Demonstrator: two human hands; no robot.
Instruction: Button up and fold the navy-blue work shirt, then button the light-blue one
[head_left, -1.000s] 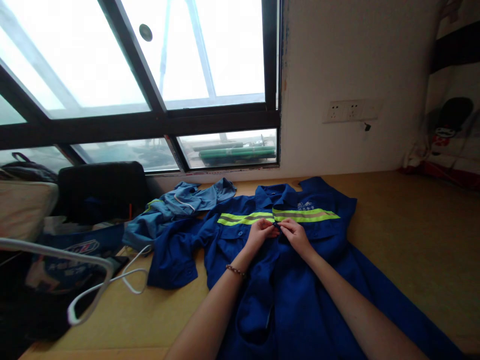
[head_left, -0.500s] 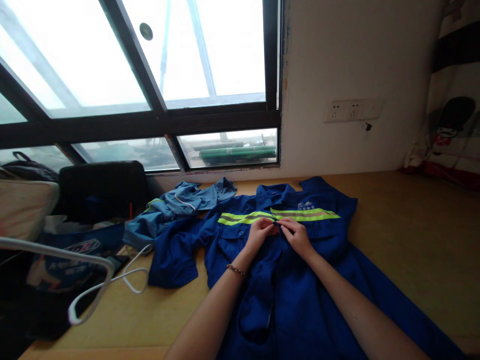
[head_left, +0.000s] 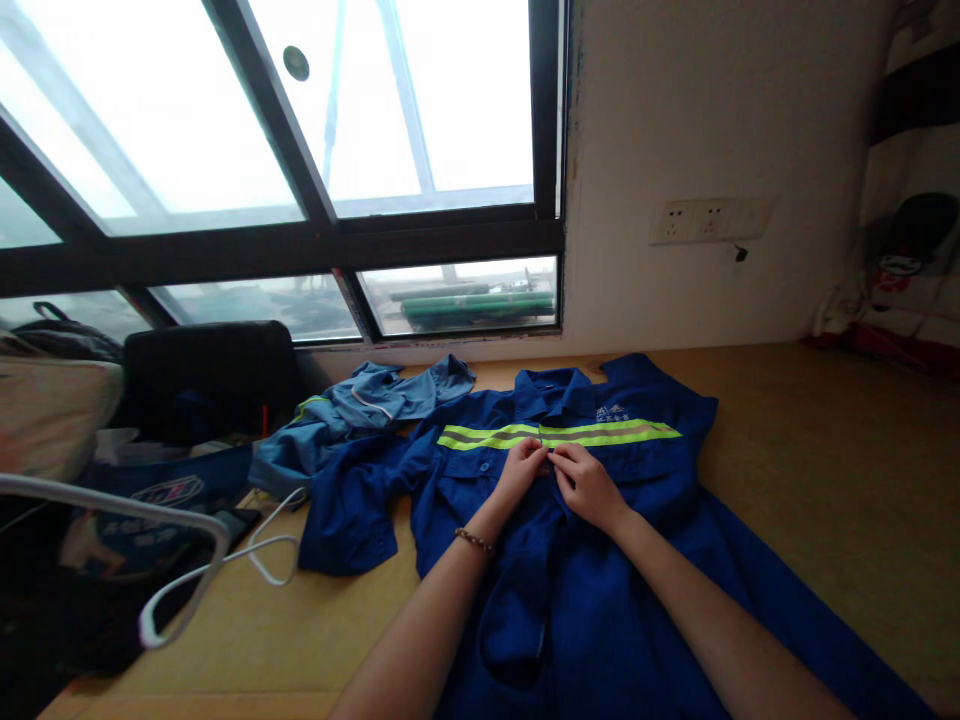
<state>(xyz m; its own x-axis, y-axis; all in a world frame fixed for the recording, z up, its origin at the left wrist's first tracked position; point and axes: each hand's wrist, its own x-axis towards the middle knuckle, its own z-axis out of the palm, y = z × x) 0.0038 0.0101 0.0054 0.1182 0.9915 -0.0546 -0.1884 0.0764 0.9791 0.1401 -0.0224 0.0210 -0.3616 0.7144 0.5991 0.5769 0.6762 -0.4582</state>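
Observation:
A dark blue work jacket (head_left: pixel 465 500) with a yellow-green reflective stripe lies spread on the wooden tabletop, its collar towards the window. My left hand (head_left: pixel 523 468) pinches the front edge of the jacket just under the stripe. Right beside it, my right hand (head_left: pixel 587 482) pinches the other side of the front opening, fingertips almost touching those of the left. Whatever small part lies between the fingertips is hidden. Below my hands the jacket front hangs loose in folds. A bead bracelet (head_left: pixel 474 541) circles my left wrist.
A lighter blue garment (head_left: pixel 352 410) lies crumpled at the jacket's left. A white bent tube or cable (head_left: pixel 217 540) crosses the left side. Bags and a black chair back (head_left: pixel 210 375) stand beyond the table (head_left: pixel 810 480). Wall sockets (head_left: pixel 709 220) sit right of the window.
My right hand has shifted slightly, its fingers bending closer to the left fingertips. Both hands stay at the jacket's front, below the stripe.

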